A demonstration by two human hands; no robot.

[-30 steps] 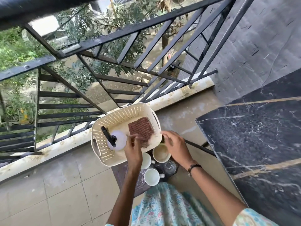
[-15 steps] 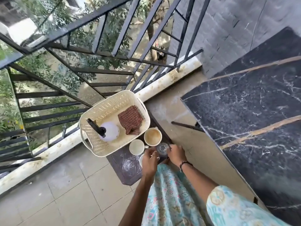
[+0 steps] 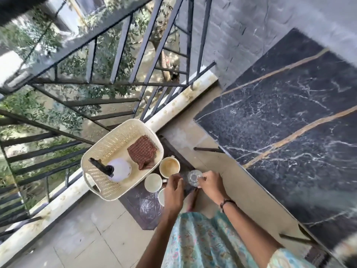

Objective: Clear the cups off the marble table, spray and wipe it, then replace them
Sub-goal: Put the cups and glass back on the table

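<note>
Hands (image 3: 190, 185) around unlabelled glass (image 3: 194, 177)

Daylight pours over a balcony: pale floor tiles (image 3: 77, 238) fill the lower left, and a stained cream kerb (image 3: 185, 95) runs diagonally under a black metal railing (image 3: 119, 55). Leafy trees (image 3: 81, 105) show through the bars at upper left. A grey wall (image 3: 251, 26) rises at upper right.
</note>
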